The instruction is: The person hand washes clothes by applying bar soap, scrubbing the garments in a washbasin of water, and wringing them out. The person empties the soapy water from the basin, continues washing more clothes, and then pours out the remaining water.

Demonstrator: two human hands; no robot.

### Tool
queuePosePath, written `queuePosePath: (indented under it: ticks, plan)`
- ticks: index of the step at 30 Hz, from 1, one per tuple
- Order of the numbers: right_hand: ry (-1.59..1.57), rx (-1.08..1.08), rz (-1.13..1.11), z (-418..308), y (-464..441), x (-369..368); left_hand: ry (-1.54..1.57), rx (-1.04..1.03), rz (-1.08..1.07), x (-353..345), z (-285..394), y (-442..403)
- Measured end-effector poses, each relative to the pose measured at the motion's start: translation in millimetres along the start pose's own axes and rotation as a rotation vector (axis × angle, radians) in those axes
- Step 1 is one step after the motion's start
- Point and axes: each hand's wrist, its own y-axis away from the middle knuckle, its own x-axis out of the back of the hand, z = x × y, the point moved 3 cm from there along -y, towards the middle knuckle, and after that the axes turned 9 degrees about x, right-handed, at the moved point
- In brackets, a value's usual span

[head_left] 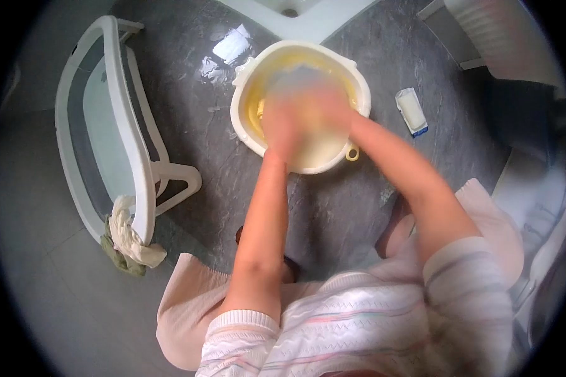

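Observation:
A cream basin [238,116] with a yellow inside stands on the grey floor, holding cloudy, whitish water. Both of my hands are down inside it, close together and badly smeared. My left hand [282,125] is on the left side of the basin, my right hand [331,108] on the right. Between and beyond them is a blurred greyish patch [300,76], perhaps cloth; its kind is not clear. Whether my fingers grip it cannot be made out. A yellow loop [353,154] sticks out at the basin's lower right rim.
Right of the basin lies a white soap bar [411,110] in an opened wrapper. Shiny wet patches [231,45] mark the floor at upper left. A white-framed folding tub [146,157] stands tipped at left, with cloths [131,237] over its end. A white drain fixture [308,26] is behind.

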Motion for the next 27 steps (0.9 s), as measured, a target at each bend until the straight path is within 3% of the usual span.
queuePosePath:
  ticks: [4,7,10,13,16,18,20,21,24,27]
  plan:
    - [-0.482,0.076,0.075,-8.8,-9.2,59.0,0.796,0.246,-0.194,20.9,-23.4,-27.3]
    - [-0.877,0.435,0.156,-53.0,8.1,124.7,0.807,0.601,-0.001,71.9,3.7,-13.5]
    - [-0.989,0.604,0.134,-82.8,24.8,159.2,1.055,0.631,-0.017,82.1,13.4,-10.3]
    - [-1.054,0.56,0.095,-78.5,13.6,144.6,1.152,0.647,-0.041,83.9,10.0,-11.5]
    - [-0.621,0.464,0.215,-57.1,-4.1,84.2,1.137,0.712,-0.078,79.0,5.7,-9.7]
    - [-0.352,0.251,0.133,-39.4,0.0,42.8,1.113,0.742,-0.109,70.4,-1.4,-6.3]
    - [-0.316,0.251,0.209,-5.2,-2.5,10.7,1.102,0.753,-0.138,60.8,-5.7,-0.3]
    - [-0.302,0.249,0.246,-0.9,-3.4,9.6,1.094,0.756,-0.146,60.7,-3.6,1.9]
    - [-0.764,0.144,0.255,-8.6,-15.9,45.1,1.065,0.808,-0.172,59.9,-2.5,6.6]
    - [-0.724,0.454,0.159,-73.2,8.6,113.4,1.307,1.008,-0.41,60.1,20.7,16.1]
